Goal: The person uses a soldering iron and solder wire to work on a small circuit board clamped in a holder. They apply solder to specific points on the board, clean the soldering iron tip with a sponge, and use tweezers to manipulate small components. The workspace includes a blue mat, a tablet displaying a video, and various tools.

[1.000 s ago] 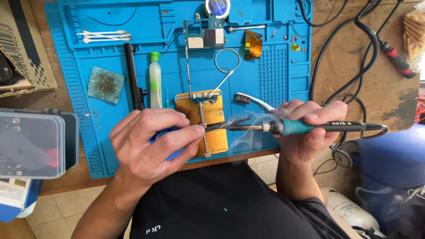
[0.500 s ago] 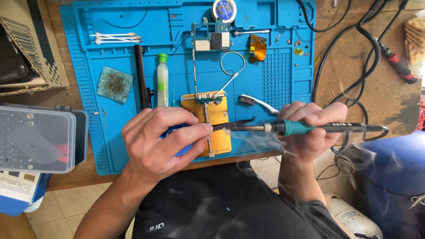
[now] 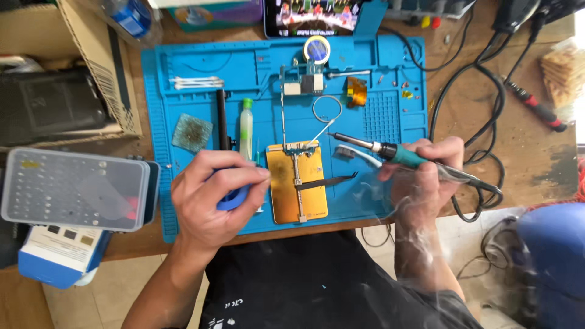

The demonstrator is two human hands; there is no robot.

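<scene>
**Inspector:** Your left hand (image 3: 213,198) lies palm down, knuckles up, fingers curled inward in a closed grip, thumb and forefinger pinched at the right side. The bare forearm runs down and left toward your body.

**Operator:** And the right?

**Inspector:** Your right hand (image 3: 423,173) is closed in a pen-style grip, fingers wrapped, thumb on top. Its wrist is bent, with the forearm dropping straight down toward you.

lit screen (image 3: 317,15) at top; blue-white box (image 3: 58,253) lower left.
</scene>
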